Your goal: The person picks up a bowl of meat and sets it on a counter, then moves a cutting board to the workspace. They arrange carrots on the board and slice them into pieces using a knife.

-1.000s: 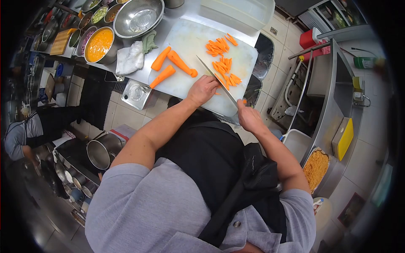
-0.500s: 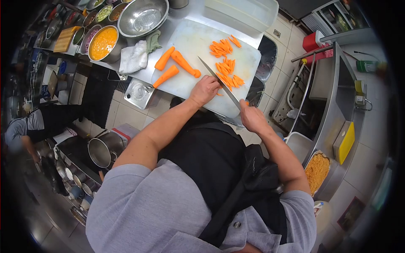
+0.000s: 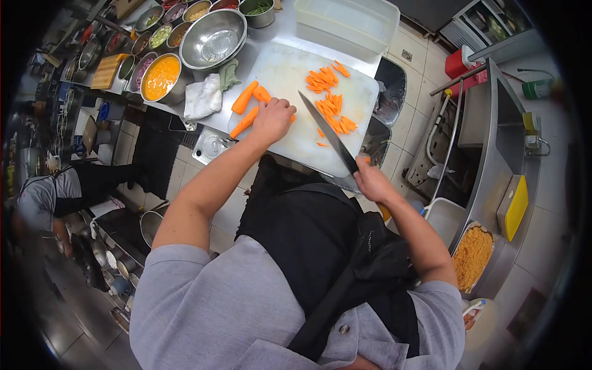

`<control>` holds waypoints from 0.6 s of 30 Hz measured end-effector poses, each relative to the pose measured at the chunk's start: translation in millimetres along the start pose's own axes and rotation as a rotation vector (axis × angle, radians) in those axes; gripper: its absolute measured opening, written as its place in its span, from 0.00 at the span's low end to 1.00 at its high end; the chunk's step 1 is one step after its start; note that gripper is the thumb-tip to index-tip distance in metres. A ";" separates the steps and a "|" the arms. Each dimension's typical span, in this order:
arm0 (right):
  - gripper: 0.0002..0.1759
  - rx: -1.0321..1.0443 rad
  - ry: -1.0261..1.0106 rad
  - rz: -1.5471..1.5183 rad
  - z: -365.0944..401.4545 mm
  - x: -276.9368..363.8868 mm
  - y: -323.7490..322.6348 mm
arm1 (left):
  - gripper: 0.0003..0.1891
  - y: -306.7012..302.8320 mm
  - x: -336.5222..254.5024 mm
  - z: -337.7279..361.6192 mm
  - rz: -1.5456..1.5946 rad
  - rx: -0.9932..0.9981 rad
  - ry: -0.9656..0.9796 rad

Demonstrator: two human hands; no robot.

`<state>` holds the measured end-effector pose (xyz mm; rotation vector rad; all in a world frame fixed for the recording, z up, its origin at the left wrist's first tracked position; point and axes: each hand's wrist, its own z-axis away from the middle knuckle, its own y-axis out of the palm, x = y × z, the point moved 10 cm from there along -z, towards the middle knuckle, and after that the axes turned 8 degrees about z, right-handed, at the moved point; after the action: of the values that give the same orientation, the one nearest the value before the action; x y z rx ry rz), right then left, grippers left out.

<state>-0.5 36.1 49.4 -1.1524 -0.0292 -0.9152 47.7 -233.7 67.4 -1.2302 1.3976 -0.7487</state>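
Head view, listed left to right.

1. Far left: a second person (image 3: 43,197) in a grey top bends over on the floor side, well apart from the work area.
2. Steel counter (image 3: 280,29), left part: a metal bowl of yellow-orange mixture (image 3: 161,78), a large empty steel bowl (image 3: 213,38) behind it, and a crumpled white cloth (image 3: 205,98) just beside the board's left edge.
3. White cutting board (image 3: 290,68): it lies on the counter in front of the person.
4. Board, left end: two loose peeled carrots (image 3: 245,108) lie side by side, both angled.
5. Left hand (image 3: 272,120): palm down, fingers curled over a third carrot (image 3: 262,94), just beside the loose pair. One end of this carrot shows at the fingers and an orange tip shows on the hand's right side.
6. Knife (image 3: 328,132): the long blade slants across the board's near right area, tip pointing away from the person. Whether the edge touches the board cannot be told.
7. Carrot sticks (image 3: 330,92): they lie scattered in small heaps on the board's right half, just right of the blade.
8. Right hand (image 3: 370,182): fist wrapped around the knife handle, positioned off the board's near edge.
9. Far right: a tray of orange shreds (image 3: 472,256) sits low, well apart from the board.
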 end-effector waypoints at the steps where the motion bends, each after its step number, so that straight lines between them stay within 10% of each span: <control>1: 0.14 -0.005 -0.005 0.001 3.7 -1.4 11.0 | 0.10 -1.7 1.8 0.8 -0.005 -0.005 0.001; 7: 0.14 0.007 -0.014 -0.004 -10.9 -9.6 22.4 | 0.11 24.8 -15.0 10.9 -0.111 0.236 0.029; 18: 0.13 0.006 0.024 0.328 -0.1 35.0 -17.9 | 0.08 39.7 -46.6 18.4 0.389 -0.042 -0.002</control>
<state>10.9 13.1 79.1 -1.1007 0.1725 -0.6365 49.4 -175.7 40.8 -0.9480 1.5958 -0.4492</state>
